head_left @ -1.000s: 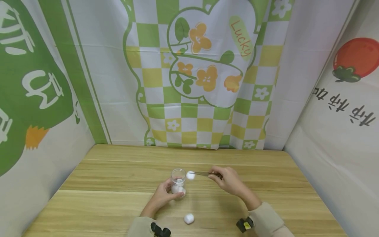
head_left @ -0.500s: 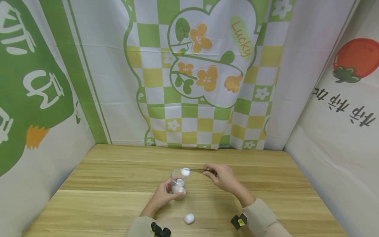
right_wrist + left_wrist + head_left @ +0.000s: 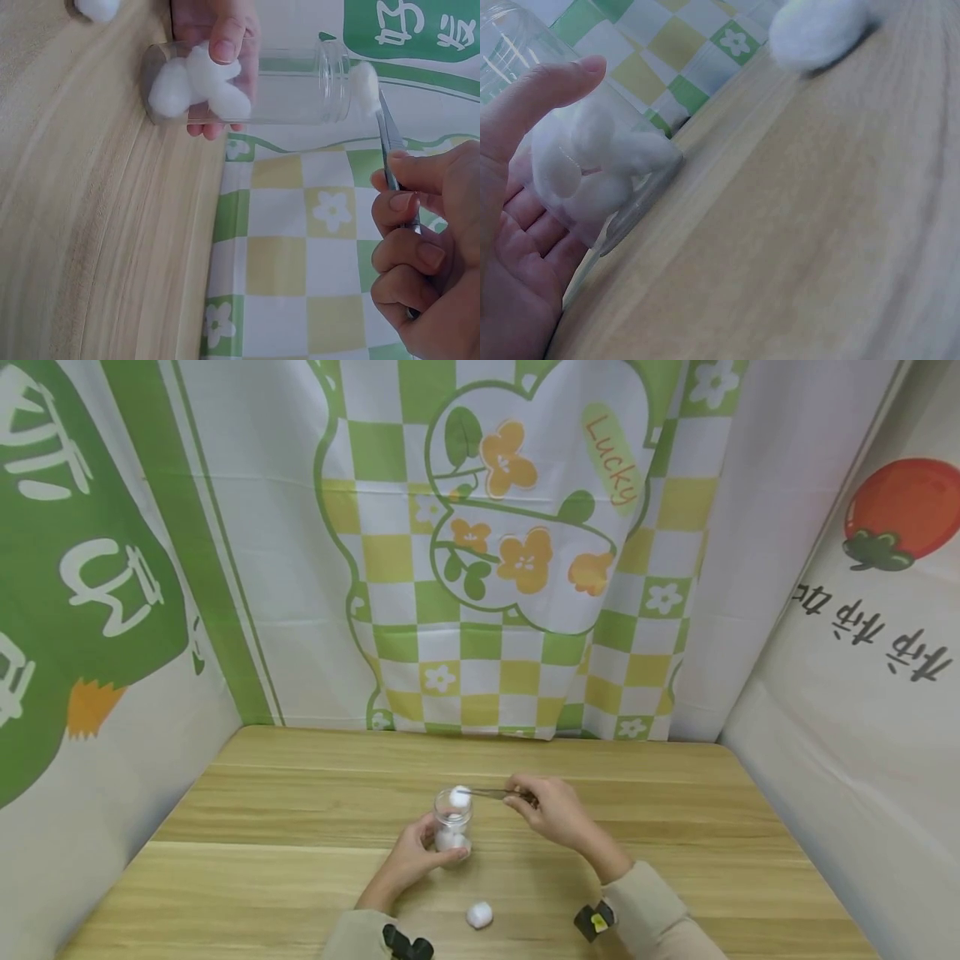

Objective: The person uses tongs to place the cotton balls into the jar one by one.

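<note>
My left hand (image 3: 414,860) holds a clear glass jar (image 3: 289,90) around its lower part, thumb across the front and fingers behind. The jar stands upright on the table, its mouth uncovered, with several white cotton balls (image 3: 171,88) in its lower half. In my right hand (image 3: 551,810) a pair of metal tweezers (image 3: 389,139) is gripped between thumb and curled fingers. Their tips pinch another cotton ball (image 3: 366,86), which is right at the jar's mouth in the right wrist view. One loose cotton ball (image 3: 479,915) lies on the table in front of the jar.
The wooden table (image 3: 300,793) has a light, striped grain. A printed green-and-white checked curtain (image 3: 517,677) hangs behind its far edge, and printed cloth walls flank both sides. Black devices (image 3: 595,922) are strapped at both wrists.
My right hand has moved left, bringing the tweezers and their cotton ball from beside the jar to its mouth. The left hand, jar and loose cotton ball stay in place.
</note>
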A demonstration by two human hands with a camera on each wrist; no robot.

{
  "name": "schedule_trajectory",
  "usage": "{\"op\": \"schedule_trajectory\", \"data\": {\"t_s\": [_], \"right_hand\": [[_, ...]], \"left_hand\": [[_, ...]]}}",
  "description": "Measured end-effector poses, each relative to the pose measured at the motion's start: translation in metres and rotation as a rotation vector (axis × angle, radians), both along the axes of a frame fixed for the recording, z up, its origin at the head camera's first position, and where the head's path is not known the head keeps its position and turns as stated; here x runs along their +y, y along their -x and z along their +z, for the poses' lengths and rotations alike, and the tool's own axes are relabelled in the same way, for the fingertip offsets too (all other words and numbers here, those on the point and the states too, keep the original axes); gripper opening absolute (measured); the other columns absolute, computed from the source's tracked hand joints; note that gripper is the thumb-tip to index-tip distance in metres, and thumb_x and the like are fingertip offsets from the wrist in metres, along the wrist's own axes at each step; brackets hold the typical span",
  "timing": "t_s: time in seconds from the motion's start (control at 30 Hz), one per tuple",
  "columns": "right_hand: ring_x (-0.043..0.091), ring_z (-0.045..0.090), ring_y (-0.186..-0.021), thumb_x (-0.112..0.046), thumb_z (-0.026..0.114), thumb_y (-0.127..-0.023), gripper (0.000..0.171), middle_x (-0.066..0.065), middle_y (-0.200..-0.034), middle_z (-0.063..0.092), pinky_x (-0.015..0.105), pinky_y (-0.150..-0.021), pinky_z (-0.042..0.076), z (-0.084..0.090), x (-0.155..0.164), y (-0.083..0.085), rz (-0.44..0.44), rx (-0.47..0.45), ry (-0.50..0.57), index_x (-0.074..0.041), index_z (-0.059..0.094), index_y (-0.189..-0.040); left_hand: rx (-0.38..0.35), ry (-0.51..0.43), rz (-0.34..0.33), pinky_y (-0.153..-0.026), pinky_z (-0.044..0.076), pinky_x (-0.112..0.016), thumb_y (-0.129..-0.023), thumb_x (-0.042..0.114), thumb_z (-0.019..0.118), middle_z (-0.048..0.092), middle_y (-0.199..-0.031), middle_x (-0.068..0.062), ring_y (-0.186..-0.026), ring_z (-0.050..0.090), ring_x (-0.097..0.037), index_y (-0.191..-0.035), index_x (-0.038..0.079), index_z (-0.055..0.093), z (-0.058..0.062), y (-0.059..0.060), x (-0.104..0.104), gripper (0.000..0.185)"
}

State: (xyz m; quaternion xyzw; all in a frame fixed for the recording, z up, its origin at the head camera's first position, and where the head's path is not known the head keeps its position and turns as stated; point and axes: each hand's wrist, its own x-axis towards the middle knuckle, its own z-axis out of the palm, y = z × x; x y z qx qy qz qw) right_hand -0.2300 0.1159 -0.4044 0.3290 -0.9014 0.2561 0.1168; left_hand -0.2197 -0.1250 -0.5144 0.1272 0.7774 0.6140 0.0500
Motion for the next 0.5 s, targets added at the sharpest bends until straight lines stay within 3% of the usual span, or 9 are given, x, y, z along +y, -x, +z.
{"op": "schedule_trajectory", "data": {"t_s": [0.2, 0.37, 0.5], "right_hand": [[0.005, 0.06, -0.066, -0.019, 0.064, -0.092, 0.01, 0.003, -0.077, 0.072, 0.013, -0.058, 0.045, -0.0013, -0.0026, -0.0013, -0.017, -0.063, 0.013, -0.01, 0.065, -0.096], [-0.001, 0.053, -0.062, -0.018, 0.064, -0.092, 0.011, 0.002, -0.073, 0.069, 0.012, -0.056, 0.043, -0.0023, -0.0018, -0.0008, -0.013, -0.075, 0.04, -0.009, 0.066, -0.097], [-0.003, 0.048, -0.06, -0.018, 0.064, -0.092, 0.011, 0.002, -0.07, 0.067, 0.012, -0.054, 0.041, -0.0024, -0.0003, -0.0009, 0.003, -0.076, 0.057, -0.008, 0.065, -0.097]], "left_hand": [[0.002, 0.013, 0.001, -0.111, 0.044, -0.045, -0.081, 0.019, 0.077, 0.062, -0.13, -0.019, -0.122, 0.059, -0.029, -0.134, 0.001, 0.05, 0.0004, 0.0001, 0.0006, 0.062], [0.012, 0.016, 0.003, -0.11, 0.044, -0.043, -0.081, 0.018, 0.078, 0.063, -0.129, -0.02, -0.121, 0.059, -0.027, -0.133, 0.002, 0.051, -0.0011, 0.0008, 0.0004, 0.06], [0.007, 0.024, 0.011, -0.109, 0.043, -0.032, -0.08, 0.018, 0.078, 0.064, -0.128, -0.017, -0.118, 0.059, -0.018, -0.132, 0.004, 0.053, -0.0022, 0.0015, 0.0001, 0.059]]}}
